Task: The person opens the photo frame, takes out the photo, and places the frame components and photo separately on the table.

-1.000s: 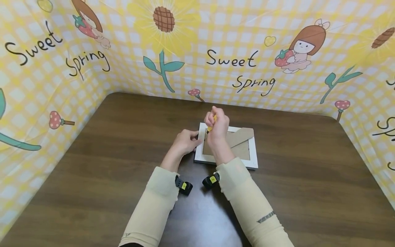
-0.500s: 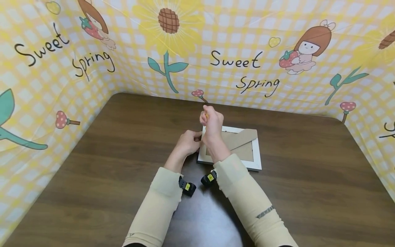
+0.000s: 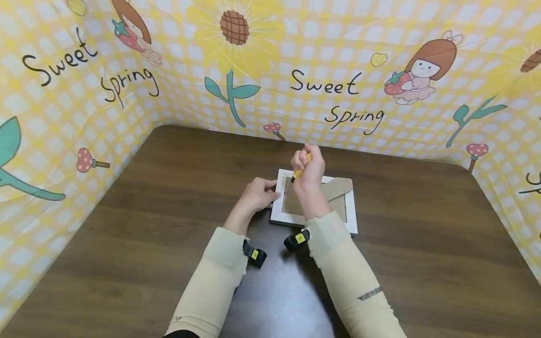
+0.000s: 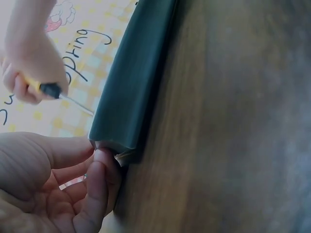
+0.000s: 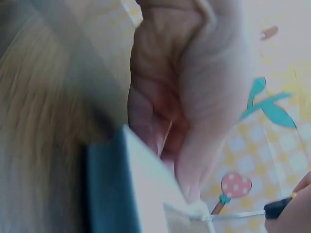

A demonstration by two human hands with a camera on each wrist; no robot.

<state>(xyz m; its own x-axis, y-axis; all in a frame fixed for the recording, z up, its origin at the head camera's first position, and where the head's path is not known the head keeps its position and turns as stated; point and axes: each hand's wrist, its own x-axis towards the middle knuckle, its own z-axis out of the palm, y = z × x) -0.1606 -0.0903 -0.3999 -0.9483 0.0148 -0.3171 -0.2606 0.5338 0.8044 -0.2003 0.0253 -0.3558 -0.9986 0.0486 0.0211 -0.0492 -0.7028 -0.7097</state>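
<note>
A white-bordered picture frame (image 3: 313,220) lies back up on the table, its brown backing board (image 3: 291,202) and flat stand leg (image 3: 337,187) showing. My left hand (image 3: 256,195) grips the frame's left side, thumb on the top face and fingers at the outer edge; in the left wrist view the fingers (image 4: 99,179) pinch the frame's corner. My right hand (image 3: 310,170) is wrapped around the yellow and black handle of a screwdriver (image 3: 297,173). The screwdriver slants down leftward, its thin metal shaft (image 5: 238,215) meeting the inner left edge of the border near the far corner.
The dark wooden table (image 3: 139,225) extends around the frame on all sides. A yellow checked cloth (image 3: 262,51) printed with flowers and lettering stands as a wall behind and at both sides. Black cameras (image 3: 255,256) are strapped to both wrists.
My right hand first shifts left over the frame's border, then swings back right with the screwdriver, whose handle now leans right. The left hand keeps its hold on the frame; the view shifts slightly.
</note>
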